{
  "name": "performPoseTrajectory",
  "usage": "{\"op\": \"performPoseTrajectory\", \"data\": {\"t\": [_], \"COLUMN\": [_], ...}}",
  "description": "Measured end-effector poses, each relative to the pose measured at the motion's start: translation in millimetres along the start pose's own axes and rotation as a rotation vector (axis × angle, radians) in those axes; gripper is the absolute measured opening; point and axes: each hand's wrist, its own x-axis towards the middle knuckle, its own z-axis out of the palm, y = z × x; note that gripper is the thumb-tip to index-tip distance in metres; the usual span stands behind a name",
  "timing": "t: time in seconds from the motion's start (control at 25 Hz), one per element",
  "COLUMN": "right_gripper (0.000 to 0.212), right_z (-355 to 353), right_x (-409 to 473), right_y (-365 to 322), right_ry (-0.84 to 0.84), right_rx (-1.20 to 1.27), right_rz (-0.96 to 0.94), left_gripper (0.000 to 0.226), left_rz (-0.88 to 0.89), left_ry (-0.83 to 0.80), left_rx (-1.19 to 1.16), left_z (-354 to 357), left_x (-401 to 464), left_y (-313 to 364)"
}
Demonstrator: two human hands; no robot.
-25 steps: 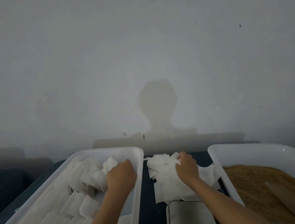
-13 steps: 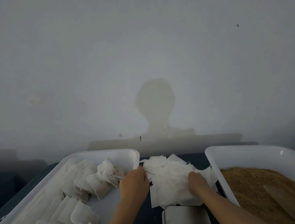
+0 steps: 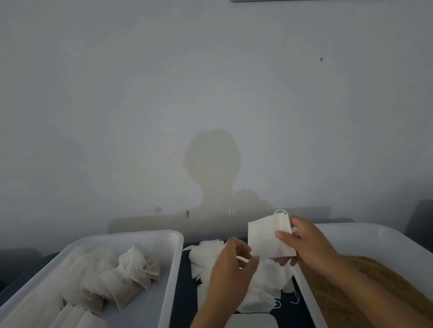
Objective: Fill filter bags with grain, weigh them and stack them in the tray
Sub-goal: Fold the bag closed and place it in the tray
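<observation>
Against the pale wall, above the dark tabletop's middle, my right hand [image 3: 308, 245] pinches one empty filter bag [image 3: 269, 236]; my left hand [image 3: 232, 267] hovers loosely curled, holding nothing. I should tease the mouth open before scooping grain [image 3: 362, 295].

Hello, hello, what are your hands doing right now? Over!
Right hand pinches one empty filter bag, lifted over the pile. Left hand loosely curled, holds nothing. Grain tub beside it, nothing in the way.

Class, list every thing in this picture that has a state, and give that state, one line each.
Right hand: pinches one empty white filter bag, lifted.
Left hand: fingers loosely curled, holding nothing.
Left white plastic tray: holds filled bags.
Right white plastic tray: holds brown grain.
Pile of empty bags: loose, between the trays.
</observation>
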Motion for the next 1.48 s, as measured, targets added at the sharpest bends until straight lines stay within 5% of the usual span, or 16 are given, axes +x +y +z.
{"op": "performPoseTrajectory", "data": {"t": [0.16, 0.32, 0.52, 0.64, 1.08, 1.24, 1.48], "right_gripper": [0.009, 0.025, 0.016, 0.015, 0.029, 0.019, 0.032], "right_z": [-44.7, -83.3, -102.8, -109.2, -106.8, -107.4, -106.6], "right_x": [-31.6, -65.8, -93.5, -94.7, -97.2, -94.3, -97.5], "right_y": [16.9, 41.8, 76.2, 95.1, 104.6, 97.8, 88.2], "right_ry": [0.133, 0.041, 0.118, 0.028, -0.067, -0.033, -0.106], "right_rx": [-0.191, -0.103, 0.105, 0.112, 0.475, 0.357, 0.264], "right_rz": [-0.005, 0.133, 0.348, 0.353, 0.433, 0.383, 0.425], "left_gripper": [0.007, 0.007, 0.018, 0.02, 0.022, 0.022, 0.026], "left_rz": [0.043, -0.061, -0.144, -0.159, -0.046, -0.117, -0.128], "left_ry": [-0.171, -0.35, -0.446, -0.498, -0.464, -0.461, -0.477], "left_rx": [-0.21, -0.484, -0.441, -0.405, -0.38, -0.47, -0.478], "left_z": [65.4, 125.4, 162.8, 168.0, 167.5, 167.8, 168.7], "left_x": [-13.2, -28.8, -30.3, -26.3, -24.3, -25.0, -25.0], "left_y": [51.5, 72.9, 58.2, 53.4, 51.3, 53.0, 51.3]}}
